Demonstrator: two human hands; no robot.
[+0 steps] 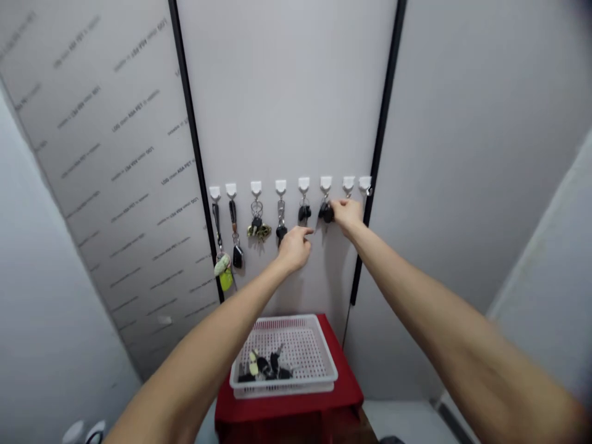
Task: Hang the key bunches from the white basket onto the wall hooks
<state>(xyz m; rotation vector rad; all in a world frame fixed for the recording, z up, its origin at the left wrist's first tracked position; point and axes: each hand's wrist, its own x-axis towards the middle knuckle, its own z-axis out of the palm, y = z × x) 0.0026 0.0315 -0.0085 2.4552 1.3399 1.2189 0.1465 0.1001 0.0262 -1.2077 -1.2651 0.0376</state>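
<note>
My right hand [348, 216] pinches a bunch of black-headed keys [325, 211] that hangs below a white wall hook [326, 183]. Lower and to its left is my left hand [296, 248], index finger stretched to the right and the other fingers bent; I see nothing held in it. Just above that finger hangs another set of black keys [304, 213]. Partly behind the left hand, a key ring with a metal clasp [281, 213] hangs from its own hook.
Further left hang a brass key bunch [259, 230], a car key on a dark strap [237, 256] and keys with a yellow-green tag [226, 279]. Below, a white plastic basket [326, 357] with several keys [266, 365] stands on a red cloth [346, 376]. Black strips edge the wall panel.
</note>
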